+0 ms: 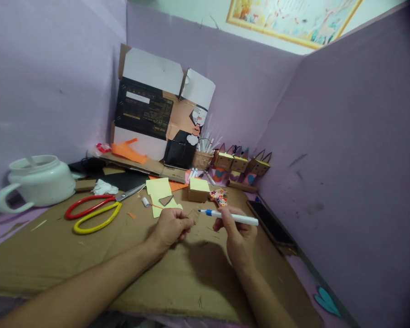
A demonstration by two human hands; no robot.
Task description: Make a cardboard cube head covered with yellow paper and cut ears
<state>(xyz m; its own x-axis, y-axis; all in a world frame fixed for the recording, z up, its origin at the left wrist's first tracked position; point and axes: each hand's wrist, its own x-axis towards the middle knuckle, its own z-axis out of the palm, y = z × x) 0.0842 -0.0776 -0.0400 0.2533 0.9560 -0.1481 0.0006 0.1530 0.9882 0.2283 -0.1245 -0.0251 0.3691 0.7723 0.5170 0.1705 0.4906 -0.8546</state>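
Note:
My left hand [172, 228] is closed, its thumb and fingers pinching a small brown cardboard piece [193, 214] over the cardboard mat [140, 282]. In my right hand [237, 234] is a white marker [237, 218], uncapped, its blue tip pointing left and close to the small piece. Behind my left hand lie yellow paper pieces [159, 189] with a small triangular cutout [166, 200] on them. A small box [198, 190] with a yellow top stands just beyond the hands.
Red-and-yellow-handled scissors [118, 198] and a white pot [43, 180] are on the left. A phone [270, 222] lies at the right. Behind stand an unfolded carton [146, 109], a basket of sticks [202, 159] and cardboard animal figures [239, 164].

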